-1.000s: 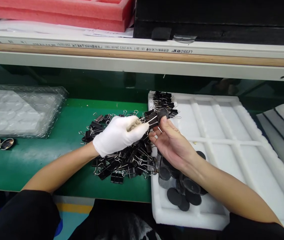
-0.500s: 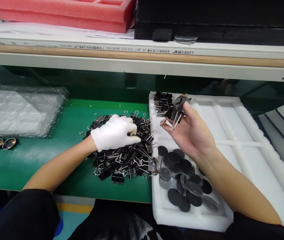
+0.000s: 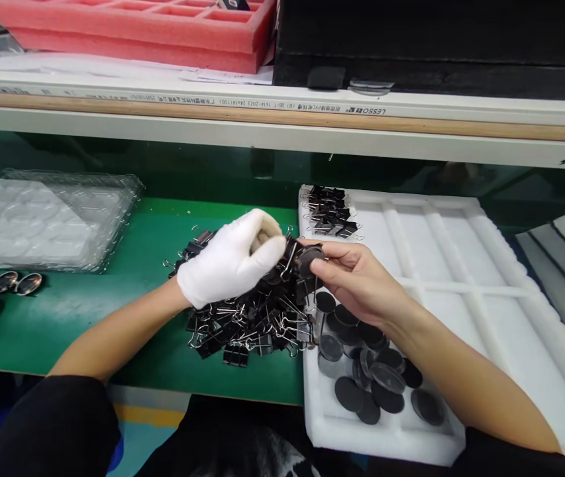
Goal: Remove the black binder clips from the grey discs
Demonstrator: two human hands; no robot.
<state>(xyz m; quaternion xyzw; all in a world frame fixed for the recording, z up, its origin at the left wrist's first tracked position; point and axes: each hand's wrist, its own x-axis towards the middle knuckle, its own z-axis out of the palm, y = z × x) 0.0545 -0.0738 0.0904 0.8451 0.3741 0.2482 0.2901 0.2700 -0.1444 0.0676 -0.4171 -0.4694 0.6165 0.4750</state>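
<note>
My right hand (image 3: 361,278), bare, pinches a round dark disc (image 3: 308,262) that has black binder clips around its edge. Against its left side comes my left hand (image 3: 232,258) in a white glove, thumb and fingers closed on a binder clip (image 3: 289,255); the fingertips partly hide it. Below both hands lies a heaped pile of black binder clips (image 3: 242,324) with silver wire handles. Several dark round discs, some with clear rims (image 3: 386,377), lie loose in the near-left compartment of a white foam tray (image 3: 381,442).
More clips on dark pieces (image 3: 332,212) sit in the tray's far-left corner. Stacked clear plastic trays (image 3: 48,225) and round mirror-like lenses (image 3: 16,283) lie on the green table (image 3: 157,344). A shelf (image 3: 212,119) crosses behind, bearing pink foam (image 3: 163,40) and a black box (image 3: 436,46).
My right hand has brought the clipped disc left and down from above the tray. My left hand has risen from the pile with a clip to meet it.
</note>
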